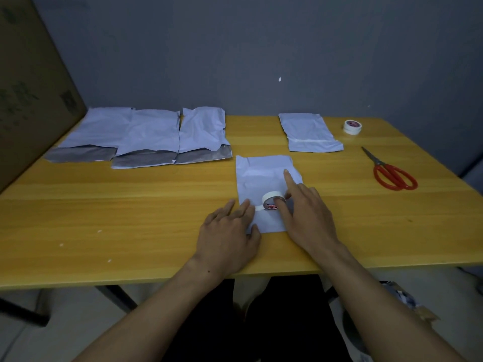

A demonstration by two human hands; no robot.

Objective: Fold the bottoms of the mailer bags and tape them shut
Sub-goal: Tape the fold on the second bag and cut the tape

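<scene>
A white mailer bag (264, 176) lies flat on the wooden table (130, 210) in front of me. A roll of white tape (273, 200) stands on its lower half, with a short strip pulled out to the left. My left hand (230, 236) lies flat, its fingertips pressing the tape end and the bag's left edge. My right hand (305, 215) holds the roll between thumb and middle finger, with the index finger stretched out over the bag. Three mailer bags (146, 137) with grey flaps lie in a row at the back left. A taped bag (308, 133) lies at the back right.
A second tape roll (352, 126) sits at the back right corner. Red-handled scissors (389, 169) lie near the right edge. A big cardboard box (28, 95) stands against the table's left side. A grey wall is behind.
</scene>
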